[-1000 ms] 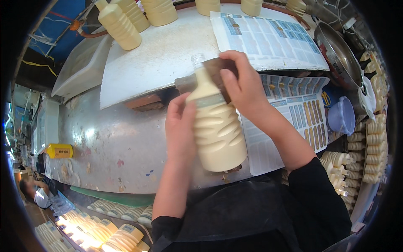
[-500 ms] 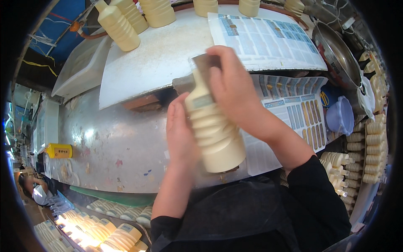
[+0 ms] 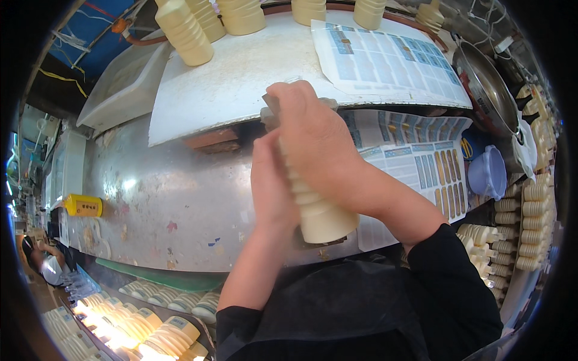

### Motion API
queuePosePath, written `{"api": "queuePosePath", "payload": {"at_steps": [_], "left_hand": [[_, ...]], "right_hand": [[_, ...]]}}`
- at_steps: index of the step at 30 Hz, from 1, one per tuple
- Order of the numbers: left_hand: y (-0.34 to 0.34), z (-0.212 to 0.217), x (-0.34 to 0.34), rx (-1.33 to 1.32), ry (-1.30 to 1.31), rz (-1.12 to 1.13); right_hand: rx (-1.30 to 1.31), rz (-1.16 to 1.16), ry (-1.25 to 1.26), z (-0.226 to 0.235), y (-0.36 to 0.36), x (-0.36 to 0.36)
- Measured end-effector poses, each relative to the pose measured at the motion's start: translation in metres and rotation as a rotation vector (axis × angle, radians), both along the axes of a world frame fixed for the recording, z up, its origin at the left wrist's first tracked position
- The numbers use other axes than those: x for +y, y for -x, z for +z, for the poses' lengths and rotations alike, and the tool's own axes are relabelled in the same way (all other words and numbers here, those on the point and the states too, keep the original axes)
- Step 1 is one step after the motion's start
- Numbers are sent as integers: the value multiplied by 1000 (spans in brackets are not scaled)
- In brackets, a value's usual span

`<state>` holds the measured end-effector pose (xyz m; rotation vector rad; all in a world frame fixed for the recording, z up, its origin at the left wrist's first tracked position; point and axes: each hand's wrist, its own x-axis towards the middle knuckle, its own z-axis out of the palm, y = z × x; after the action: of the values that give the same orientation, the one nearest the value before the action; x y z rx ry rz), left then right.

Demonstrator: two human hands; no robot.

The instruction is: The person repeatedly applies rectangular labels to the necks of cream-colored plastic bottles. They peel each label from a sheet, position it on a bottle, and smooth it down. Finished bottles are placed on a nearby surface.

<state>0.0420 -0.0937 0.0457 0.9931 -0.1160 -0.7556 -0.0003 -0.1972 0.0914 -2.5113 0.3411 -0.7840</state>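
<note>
A cream ribbed bottle (image 3: 328, 221) lies tilted in front of me, its base toward me and its neck pointing away. My left hand (image 3: 271, 183) is closed along its left side. Over the neck and upper body lies my right hand (image 3: 316, 138), closed on a dark flat scraper-like piece (image 3: 272, 104) whose end shows past the fingers. Both hands hide most of the bottle's upper part. Beyond the hands, part of a grey block-like object (image 3: 328, 103) shows at the edge of the white board (image 3: 241, 72).
Sheets of blue-and-gold stickers (image 3: 379, 60) lie on the board, with another sheet (image 3: 421, 162) below. Cream bottles (image 3: 186, 33) stand along the back. To the right are a metal pan (image 3: 490, 84) and a lilac bucket (image 3: 487, 171); a yellow container (image 3: 83, 205) is left.
My right hand has come down over the bottle's neck and upper body, covering the small blue label that showed before. My left hand has shifted slightly right, and the view has moved a little.
</note>
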Motion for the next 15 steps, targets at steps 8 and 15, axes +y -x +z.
{"api": "queuePosePath", "payload": {"at_steps": [8, 15], "left_hand": [[-13, -16, -5, -271, -312, -61], [-12, -23, 0, -77, -118, -46]], "right_hand": [[-178, -112, -236, -34, 28, -53], [-274, -168, -328, -62, 40, -65]]}}
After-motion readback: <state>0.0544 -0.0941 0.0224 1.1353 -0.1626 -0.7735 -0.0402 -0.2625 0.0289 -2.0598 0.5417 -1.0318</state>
